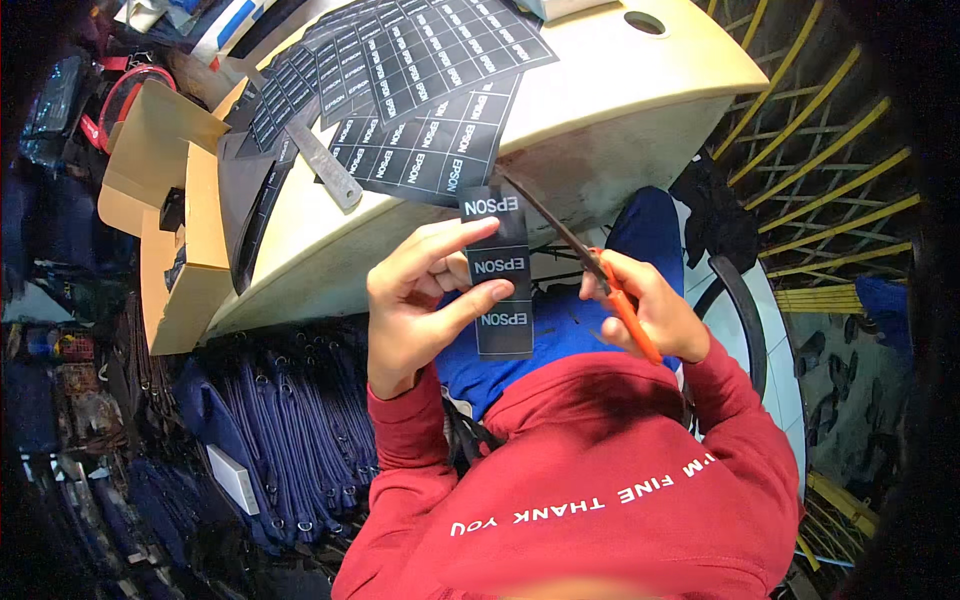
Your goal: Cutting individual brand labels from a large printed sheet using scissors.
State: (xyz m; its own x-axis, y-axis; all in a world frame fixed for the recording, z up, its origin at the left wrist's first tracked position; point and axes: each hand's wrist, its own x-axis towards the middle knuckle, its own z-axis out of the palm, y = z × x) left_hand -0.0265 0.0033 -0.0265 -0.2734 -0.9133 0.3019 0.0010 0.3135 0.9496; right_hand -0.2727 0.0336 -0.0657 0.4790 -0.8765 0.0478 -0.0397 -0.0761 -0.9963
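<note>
Cream, the worktop point(640, 80) bore dark sheets point(430, 60), seemingly undivided; off its near edge my right hand point(650, 300) gripped orange-handled scissors point(628, 318) and my left hand point(415, 300) pinched one separate strip point(510, 250), its three panels not yet parted.

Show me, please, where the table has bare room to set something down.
The pale table is bare right of the black sheets, below the round hole, out to its curved edge. A narrower strip lies between the metal ruler and the dark sheets beside the cardboard box. The middle and left are crowded with overlapping sheets.
</note>
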